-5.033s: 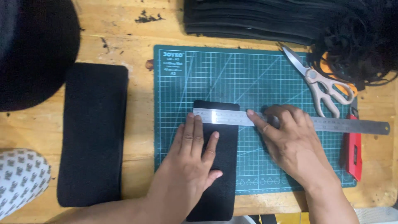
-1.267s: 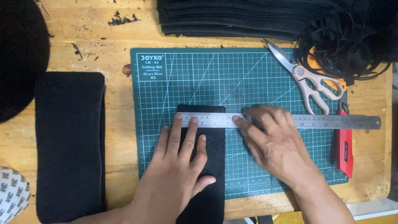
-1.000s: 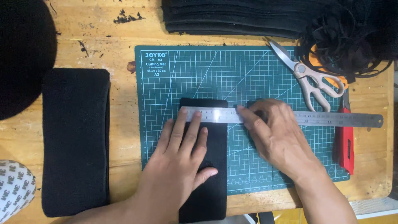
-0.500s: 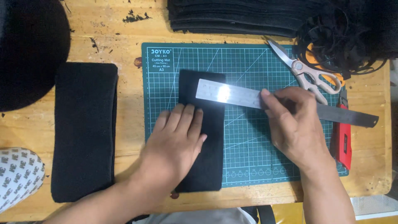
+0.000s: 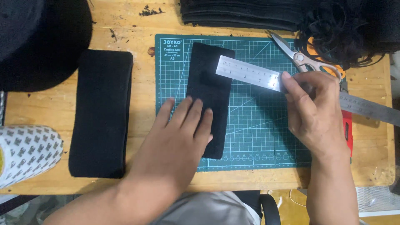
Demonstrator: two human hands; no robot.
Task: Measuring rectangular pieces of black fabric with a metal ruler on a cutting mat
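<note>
Black fabric strip (image 5: 209, 89) lies lengthwise on the green cutting mat (image 5: 258, 137), slightly tilted, upper end near the mat's top edge, lower end near the bottom gridline; left hand (image 5: 177, 141) rests flat on its lower half, fingers spread and open, pressing down, gripping nothing; right hand (image 5: 314, 112) pinches the steel ruler (image 5: 250, 74) around its middle, thumb and fingers closed on it, ruler angled across the mat with its left end over the strip's upper right corner and its far end sticking out past the mat's right edge over the wooden table (image 5: 375, 166); scissors (image 5: 306, 60) lie at the mat's top right corner, just beside the right hand, red utility knife (image 5: 348, 131) partly hidden under that wrist; second, wider black fabric piece (image 5: 100, 112) sits left of the mat, apart from it; stack of black fabric (image 5: 241, 12) and tangled black cord (image 5: 341, 29) along the top edge. Risk as I judge it: ruler is skewed to the strip, so any marking would come out crooked; palm holds only the lower half, so the upper end could slide or bunch if the ruler drags; knife close under the wrist could get knocked off the table
</note>
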